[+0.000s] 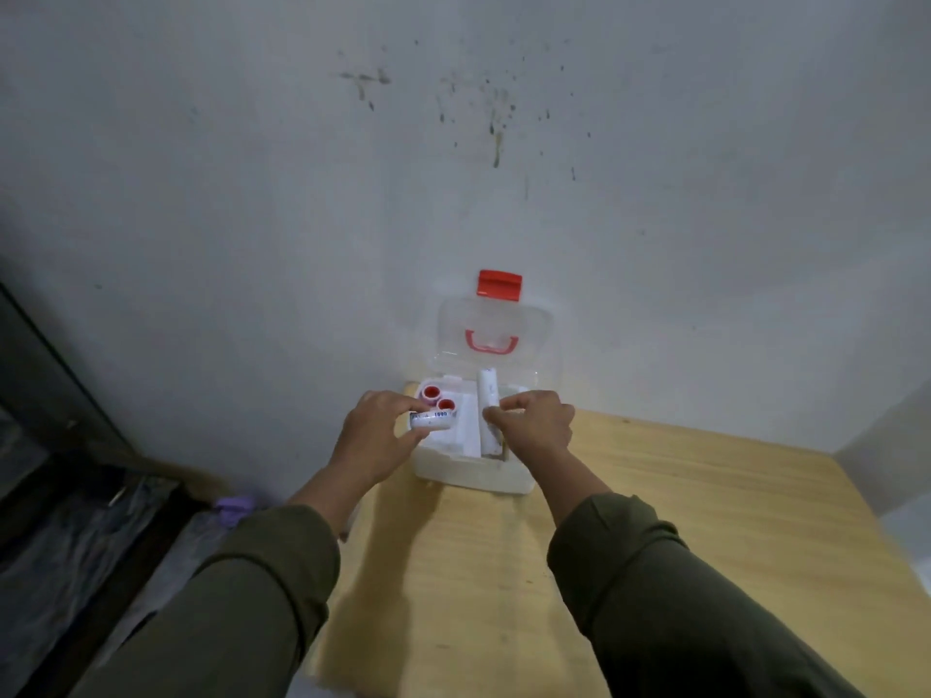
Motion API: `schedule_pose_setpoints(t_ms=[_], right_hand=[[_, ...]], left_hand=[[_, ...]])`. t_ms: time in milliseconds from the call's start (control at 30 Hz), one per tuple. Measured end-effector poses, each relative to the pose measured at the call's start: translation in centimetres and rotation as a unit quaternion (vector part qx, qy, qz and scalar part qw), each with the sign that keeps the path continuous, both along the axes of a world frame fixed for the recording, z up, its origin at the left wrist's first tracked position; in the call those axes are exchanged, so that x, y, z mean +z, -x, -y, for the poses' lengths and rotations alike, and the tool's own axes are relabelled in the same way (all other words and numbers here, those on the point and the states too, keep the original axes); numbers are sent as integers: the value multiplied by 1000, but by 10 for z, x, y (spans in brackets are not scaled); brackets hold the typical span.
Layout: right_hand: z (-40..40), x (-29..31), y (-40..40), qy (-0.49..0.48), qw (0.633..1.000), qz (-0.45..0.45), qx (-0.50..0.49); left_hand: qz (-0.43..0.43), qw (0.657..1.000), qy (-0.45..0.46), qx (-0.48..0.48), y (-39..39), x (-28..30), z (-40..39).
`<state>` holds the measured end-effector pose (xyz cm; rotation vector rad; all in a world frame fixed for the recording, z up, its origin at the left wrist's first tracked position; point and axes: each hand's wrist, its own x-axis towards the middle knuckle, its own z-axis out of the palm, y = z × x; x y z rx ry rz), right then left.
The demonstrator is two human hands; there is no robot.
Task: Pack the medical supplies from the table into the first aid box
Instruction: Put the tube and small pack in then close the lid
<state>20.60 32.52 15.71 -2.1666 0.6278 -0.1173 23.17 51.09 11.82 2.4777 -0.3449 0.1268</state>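
Observation:
The white first aid box stands open at the table's far left corner, its clear lid with a red latch leaning on the wall. Inside it lie two small rolls with red cores and a long white tube. My left hand pinches a flat white roll of tape over the box's left side. My right hand grips the lower part of the white tube, which rests slanted in the box's right side.
The wooden table reaches to the right and toward me. A stained grey wall stands right behind the box. On the floor to the left lie dark cloth and a purple object.

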Motion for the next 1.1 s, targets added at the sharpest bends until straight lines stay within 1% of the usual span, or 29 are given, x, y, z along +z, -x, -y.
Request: schedule_pose_setpoints(t_ms=[133,300,467,633,767,900,1100], right_hand=[[-21,-16,-33,69,997,-10,-30],[-32,-36,-55,136,988,-51,-56],[-39,-45,-66,215,969,-107,-53],[-41,-51,-69,237,962,-119,-59],[-36,-58,-74,248,963,-95,-37],[-29,-61,-71,208,977,-51,4],[-22,-56,-71,196,980,-27,24]], left_hand=[[-31,998,-35,-32,-29,-11,-13],[-80,994,-41,-61,-55,-23,-20],[-87,991,-47,-95,-68,-27,-18],[-98,985,-63,-127,-75,-33,-11],[-117,982,-52,-140,-78,-40,-10],[-134,979,-36,-149,-82,-42,-12],[-128,981,-24,-143,-86,-40,-13]])
